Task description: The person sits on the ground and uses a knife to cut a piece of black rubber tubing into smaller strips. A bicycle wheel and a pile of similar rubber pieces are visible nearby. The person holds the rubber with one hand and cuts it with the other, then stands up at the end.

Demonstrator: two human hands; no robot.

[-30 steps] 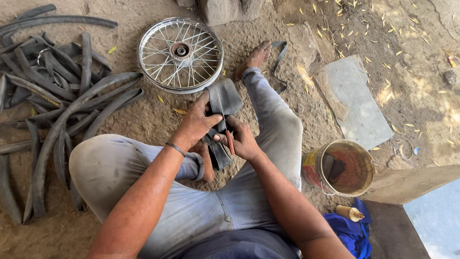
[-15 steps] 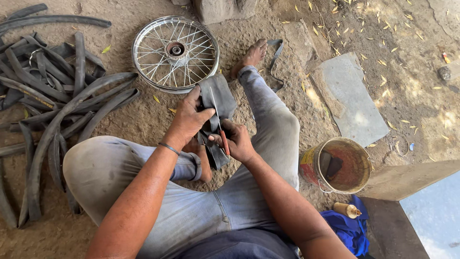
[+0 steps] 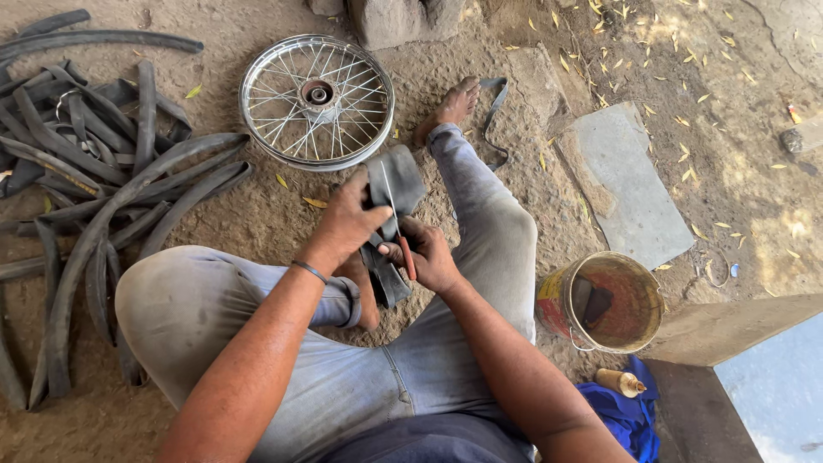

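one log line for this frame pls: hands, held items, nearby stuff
left hand: grips black rubber tube | right hand: holds red-handled tool against tube | nearby: spoked wheel, tube strip pile, rusty bucket

Both forearms reach from six o'clock toward the middle of the view. The left hand [image 3: 347, 219] lies palm down, fingers curled in a grip, thumb toward three o'clock; a thin band circles its wrist. The right hand [image 3: 429, 255], just beside it at four o'clock, is closed in a pinch, knuckles up. The two hands nearly touch.
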